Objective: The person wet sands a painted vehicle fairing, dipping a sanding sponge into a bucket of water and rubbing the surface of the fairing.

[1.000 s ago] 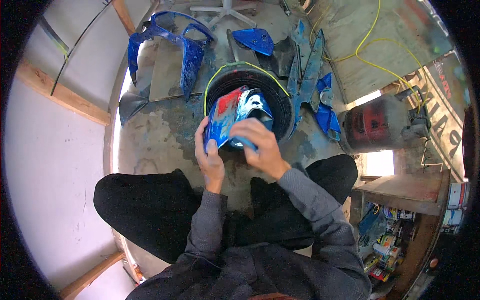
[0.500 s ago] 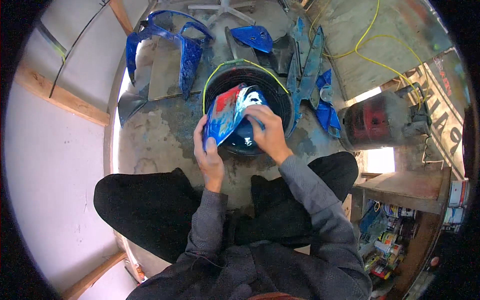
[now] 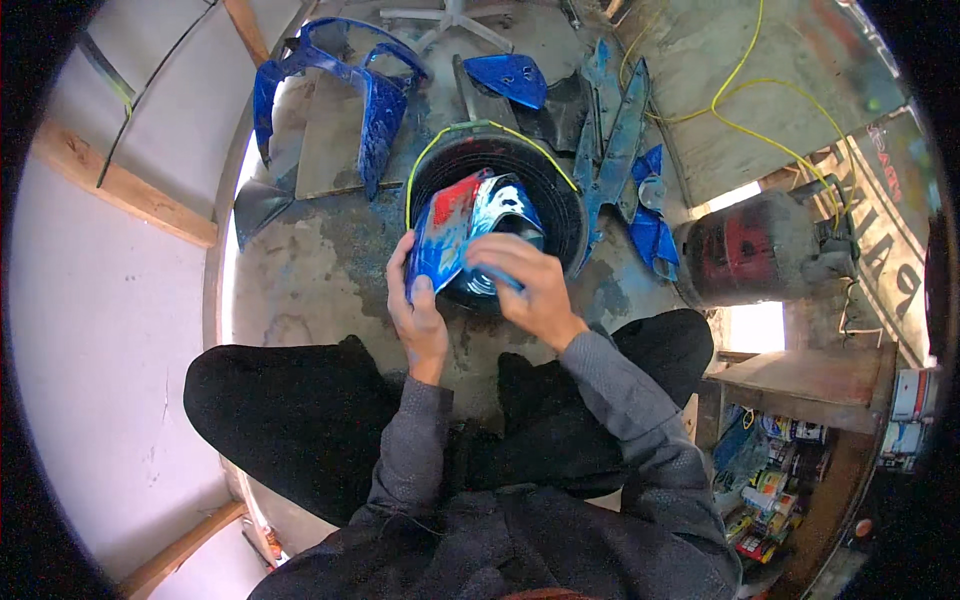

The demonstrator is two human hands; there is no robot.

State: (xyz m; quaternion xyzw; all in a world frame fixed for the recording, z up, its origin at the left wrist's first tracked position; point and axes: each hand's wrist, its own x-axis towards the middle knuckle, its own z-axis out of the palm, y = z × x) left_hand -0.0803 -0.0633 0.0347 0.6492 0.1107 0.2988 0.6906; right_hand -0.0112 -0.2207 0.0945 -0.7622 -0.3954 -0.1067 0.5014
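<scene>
My left hand (image 3: 418, 305) grips the lower left edge of a blue, red and white plastic panel (image 3: 446, 215), tilted over a black bucket (image 3: 566, 235) with a yellow-topped handle. My right hand (image 3: 525, 285) is curled around a small light blue pad (image 3: 492, 270) at the panel's lower right side, slightly blurred. The panel's right part (image 3: 505, 205) is white and blue with a dark opening. Liquid shines in the bucket below it.
Blue fairing pieces (image 3: 380, 130), (image 3: 505, 80) lie beyond the bucket, long dirty panels (image 3: 620, 140) to its right. A dark cylindrical machine (image 3: 750, 250) with a yellow hose stands right. A wooden shelf (image 3: 800, 380) holds cans. A white wall (image 3: 110, 330) is left.
My right hand has shifted slightly down and right along the panel, the blue pad again visible under its fingers. My left hand stays on the panel's edge.
</scene>
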